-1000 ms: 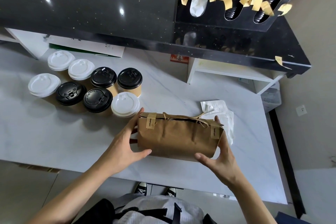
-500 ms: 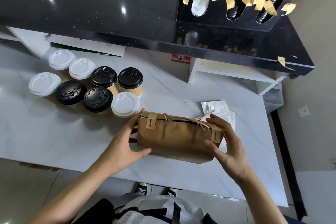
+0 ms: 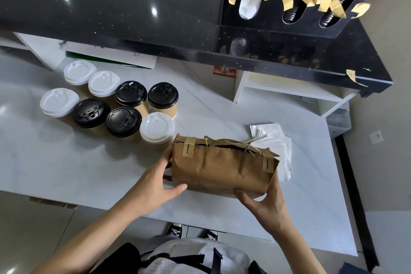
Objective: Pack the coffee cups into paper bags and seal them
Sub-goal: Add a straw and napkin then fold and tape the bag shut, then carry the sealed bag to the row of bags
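Paper bag [image 3: 222, 167] clasped at both ends; left hand [image 3: 155, 182], right hand [image 3: 264, 202].

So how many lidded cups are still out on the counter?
8, clustered left of the paper bag: white lids at; black lids at. Any inside the bag are hidden.

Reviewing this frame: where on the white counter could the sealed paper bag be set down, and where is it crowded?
Free: the near-left stretch of white counter, between the lidded cups and the front edge, and the patch between those cups and the white shelf unit. Crowded: the cup cluster at far left, and the white packets just right of the paper bag, held by the left hand and right hand.
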`<state>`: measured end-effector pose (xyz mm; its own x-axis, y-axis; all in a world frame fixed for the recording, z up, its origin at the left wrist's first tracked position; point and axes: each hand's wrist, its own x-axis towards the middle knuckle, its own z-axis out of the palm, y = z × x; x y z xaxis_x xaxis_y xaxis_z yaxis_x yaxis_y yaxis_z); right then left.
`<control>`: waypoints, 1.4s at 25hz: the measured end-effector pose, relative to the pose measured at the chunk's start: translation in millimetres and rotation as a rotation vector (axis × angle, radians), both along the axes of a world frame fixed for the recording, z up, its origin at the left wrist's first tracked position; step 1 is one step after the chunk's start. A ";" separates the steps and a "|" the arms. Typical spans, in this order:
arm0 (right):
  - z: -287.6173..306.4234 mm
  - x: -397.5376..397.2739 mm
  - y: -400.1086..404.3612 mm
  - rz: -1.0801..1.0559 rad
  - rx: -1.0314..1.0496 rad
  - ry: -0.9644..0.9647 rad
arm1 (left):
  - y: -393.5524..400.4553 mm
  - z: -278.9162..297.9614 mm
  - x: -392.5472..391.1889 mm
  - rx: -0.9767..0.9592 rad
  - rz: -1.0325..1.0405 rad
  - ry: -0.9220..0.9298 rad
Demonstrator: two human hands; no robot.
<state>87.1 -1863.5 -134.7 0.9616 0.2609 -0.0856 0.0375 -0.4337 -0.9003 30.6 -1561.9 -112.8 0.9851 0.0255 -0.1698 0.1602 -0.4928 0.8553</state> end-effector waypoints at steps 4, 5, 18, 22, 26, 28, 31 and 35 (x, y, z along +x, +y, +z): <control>12.4 4.3 7.7 -0.054 0.035 -0.018 | -0.7 11.8 3.8 -0.028 0.063 -0.014; 17.0 4.6 10.1 -0.074 0.050 -0.022 | 0.2 16.6 5.4 -0.040 0.070 -0.038; 75.8 11.7 61.3 -0.262 0.065 -0.242 | 9.7 72.8 6.1 -0.071 0.007 -0.160; 89.6 8.1 70.3 -0.218 0.018 -0.243 | 16.9 84.2 1.1 -0.110 -0.008 -0.130; 110.5 6.9 85.4 -0.197 0.066 -0.183 | 28.0 97.7 -5.5 -0.125 0.054 -0.143; 119.0 9.2 94.0 -0.142 0.070 -0.189 | 34.9 103.0 -11.2 -0.114 0.099 -0.155; 127.5 13.5 109.1 -0.041 0.064 -0.178 | 46.6 111.0 -27.1 -0.119 0.203 -0.164; 136.4 19.6 129.1 0.130 0.053 -0.153 | 52.3 116.8 -54.1 -0.119 0.364 -0.179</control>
<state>106.7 -1734.3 1.7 0.9203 0.3838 0.0758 0.2278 -0.3684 -0.9013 -23.5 -1509.6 4.0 0.9297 0.3677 -0.0199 0.1496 -0.3277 0.9329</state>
